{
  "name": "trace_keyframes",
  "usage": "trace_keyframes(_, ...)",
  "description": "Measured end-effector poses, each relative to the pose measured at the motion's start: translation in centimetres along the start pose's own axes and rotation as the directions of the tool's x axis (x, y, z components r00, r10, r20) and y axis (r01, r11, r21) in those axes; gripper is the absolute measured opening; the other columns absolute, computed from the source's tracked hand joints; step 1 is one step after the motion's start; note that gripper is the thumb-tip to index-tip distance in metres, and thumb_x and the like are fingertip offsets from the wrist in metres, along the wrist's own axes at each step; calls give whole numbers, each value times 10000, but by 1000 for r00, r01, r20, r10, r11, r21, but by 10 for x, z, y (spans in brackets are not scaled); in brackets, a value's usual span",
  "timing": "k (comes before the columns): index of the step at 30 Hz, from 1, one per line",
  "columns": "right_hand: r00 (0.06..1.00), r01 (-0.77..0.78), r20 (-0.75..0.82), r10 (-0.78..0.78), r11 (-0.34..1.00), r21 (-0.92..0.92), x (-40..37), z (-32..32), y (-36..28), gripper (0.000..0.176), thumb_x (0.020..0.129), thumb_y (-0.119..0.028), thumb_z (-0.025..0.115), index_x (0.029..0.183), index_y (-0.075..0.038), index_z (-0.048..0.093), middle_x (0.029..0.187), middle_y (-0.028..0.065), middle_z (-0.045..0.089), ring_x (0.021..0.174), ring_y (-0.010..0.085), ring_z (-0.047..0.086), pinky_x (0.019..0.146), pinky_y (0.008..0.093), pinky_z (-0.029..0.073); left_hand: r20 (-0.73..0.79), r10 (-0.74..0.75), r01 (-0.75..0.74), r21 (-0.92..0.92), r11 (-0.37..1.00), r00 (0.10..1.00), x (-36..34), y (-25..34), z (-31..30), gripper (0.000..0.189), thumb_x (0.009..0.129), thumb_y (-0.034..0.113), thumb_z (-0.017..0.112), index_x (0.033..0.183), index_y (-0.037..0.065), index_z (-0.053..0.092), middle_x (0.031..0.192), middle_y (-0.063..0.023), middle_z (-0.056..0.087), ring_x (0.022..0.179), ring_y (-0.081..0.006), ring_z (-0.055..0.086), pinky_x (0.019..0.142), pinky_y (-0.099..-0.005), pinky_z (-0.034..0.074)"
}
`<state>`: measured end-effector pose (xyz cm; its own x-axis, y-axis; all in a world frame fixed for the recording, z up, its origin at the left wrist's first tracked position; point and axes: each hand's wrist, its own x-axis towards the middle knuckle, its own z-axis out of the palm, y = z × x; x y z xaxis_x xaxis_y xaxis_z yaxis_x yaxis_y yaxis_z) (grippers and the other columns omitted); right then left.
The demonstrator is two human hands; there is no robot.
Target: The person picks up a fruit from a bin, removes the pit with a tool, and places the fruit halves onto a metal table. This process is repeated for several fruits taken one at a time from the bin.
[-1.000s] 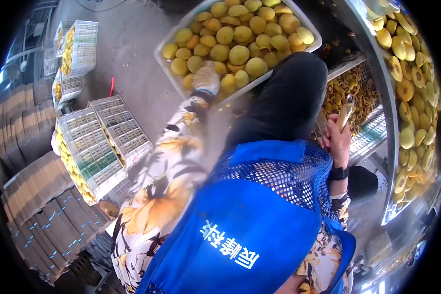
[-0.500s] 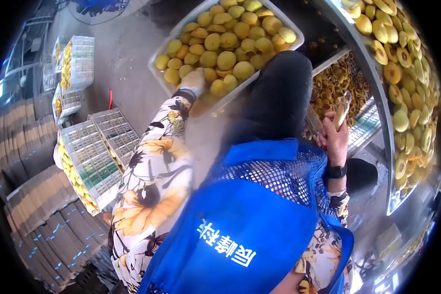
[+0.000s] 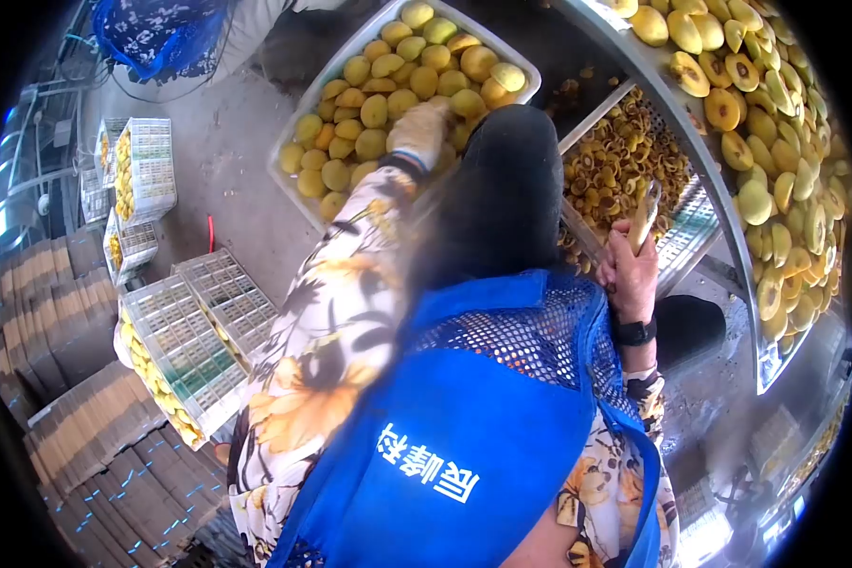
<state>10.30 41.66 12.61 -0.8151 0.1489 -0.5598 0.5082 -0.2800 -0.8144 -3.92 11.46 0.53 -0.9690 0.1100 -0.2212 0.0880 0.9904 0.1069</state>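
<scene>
**Left hand farther up the fruit tray, knife upright in the right**

Since half a second ago the left hand point(image 3: 421, 133) has moved from the near edge of the white tray point(image 3: 324, 95) to a spot farther in. It now lies on the whole yellow fruit point(image 3: 369, 114) near the tray's middle. The tray itself sits lower and more to the left in the view than it did. Another person's blue patterned garment point(image 3: 161, 28) has come into view at the top left.

The left hand wears a pale glove and rests palm down on the fruit. It is blurred, so it cannot be told whether its fingers close on a fruit or lie loose.

The right hand point(image 3: 630, 275) has its fingers wrapped tight around the handle of a knife point(image 3: 644, 216). The knife stands nearly upright in the frame. Its long axis runs from the fist up and slightly to the right, and its tip points away from the wrist. The tip shows against a mesh tray point(image 3: 691, 237) that holds small brownish fruit pieces. A dark wristwatch point(image 3: 634, 331) sits on that wrist.

Right of the knife curves the rim of a metal table point(image 3: 738, 246) covered with halved fruit point(image 3: 776, 142). Many of the halves lie cut side up.

The person wears a blue mesh vest point(image 3: 464, 426) over a flowered sleeve. To the left, well apart from both hands, stand plastic crates point(image 3: 189, 350) with fruit inside, and beside them stacks of flat cardboard point(image 3: 76, 445).
</scene>
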Motion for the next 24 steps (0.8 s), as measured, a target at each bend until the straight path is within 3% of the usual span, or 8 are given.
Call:
trace_keyframes(5, 999, 48, -20, -47, 999, 18, -6, -7, 3, 126, 836, -51, 506, 942, -6, 455, 564, -3, 411, 385, 60, 355, 357, 212, 317, -62, 35, -37, -34, 999, 997, -1, 12, 2, 170, 754, 188, 584, 889, 86, 599, 886, -158, 609, 911, -280, 606, 758, -383, 497)
trace_keyframes(8, 996, 64, -68, -63, 998, 16, -6, -12, 2, 129, 839, -58, 505, 947, -6, 457, 569, -7, 408, 392, 59, 363, 355, 210, 311, -231, -250, 229, -117, 966, 940, 0, 2, 18, 138, 763, 217, 592, 807, 87, 604, 775, -130, 619, 753, -271, 623, 663, -371, 497)
trace_keyframes(12, 989, 55, -140, -46, 996, 64, -6, -14, -2, 149, 843, -80, 517, 968, -29, 454, 582, -10, 395, 374, 51, 338, 355, 204, 333, -398, -306, 109, -445, 889, 865, 0, 23, -41, 163, 770, 216, 591, 719, 61, 599, 659, -135, 591, 624, -325, 560, 595, -403, 443)
trace_keyframes(14, 989, 112, -104, -104, 991, 74, -6, -19, -7, 151, 841, -69, 509, 967, -17, 446, 581, -2, 408, 371, 55, 351, 349, 201, 335, -279, -298, -19, -758, 652, 913, -15, 78, -86, 127, 788, 173, 598, 793, 46, 595, 682, -107, 594, 480, -227, 497, 497, -322, 422)
trace_keyframes(16, 978, 164, -142, -154, 984, 66, -6, -23, -11, 146, 843, -72, 506, 961, -13, 445, 577, 7, 423, 362, 63, 358, 344, 200, 336, -508, 3, -378, -636, 673, 862, -29, 134, -109, 132, 783, 153, 619, 823, 29, 605, 695, -121, 595, 526, -231, 525, 543, -309, 445)
trace_keyframes(19, 944, 268, -201, -261, 963, 10, -10, -33, -11, 151, 839, -69, 518, 965, -15, 453, 583, 8, 440, 380, 66, 381, 356, 202, 343, -396, 417, -574, -599, 558, 818, -51, 212, -127, 178, 736, 93, 611, 898, 22, 600, 812, -134, 606, 734, -272, 579, 660, -334, 473)
trace_keyframes(22, 854, 363, -287, -435, 891, -272, -11, -54, 0, 172, 835, -66, 539, 985, -8, 479, 605, 8, 484, 427, 66, 438, 395, 198, 368, -595, 611, -852, -392, 347, 523, -54, 256, -75, 275, 680, 56, 594, 955, 36, 586, 918, -133, 594, 881, -311, 560, 747, -374, 462)
trace_keyframes(24, 777, 371, -299, -554, 787, -493, -22, -66, 3, 190, 831, -66, 556, 1001, -2, 499, 628, 6, 517, 467, 64, 476, 426, 194, 386, -538, 670, -856, -384, 345, 512, -53, 269, -75, 230, 686, 77, 606, 915, 53, 589, 916, -122, 594, 880, -300, 559, 751, -374, 460)
